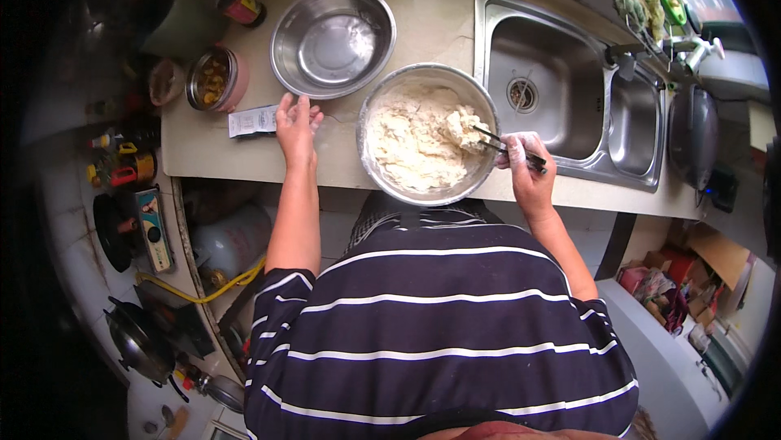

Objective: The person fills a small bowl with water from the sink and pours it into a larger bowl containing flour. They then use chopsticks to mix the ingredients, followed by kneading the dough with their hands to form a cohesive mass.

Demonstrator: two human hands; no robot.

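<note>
A steel bowl of shaggy, floury dough (419,143) stands at the counter's front edge before me. My right hand (529,165), dusted with flour, is closed round dark chopsticks (495,139) at the bowl's right rim. Their tips are in a clump of dough (464,127) in the right part of the bowl. To the left, my left hand (298,124) is open, its fingers spread and floury, just below the rim of an empty steel basin (333,41). Beside that hand lies a small white and grey packet (252,121); whether the thumb touches it I cannot tell.
A double steel sink (545,74) is set into the counter on the right. At the left stand a pink container of food (218,80) and a dark sauce bottle (242,6). Farther left are a gas stove (153,228) and a black wok (140,334).
</note>
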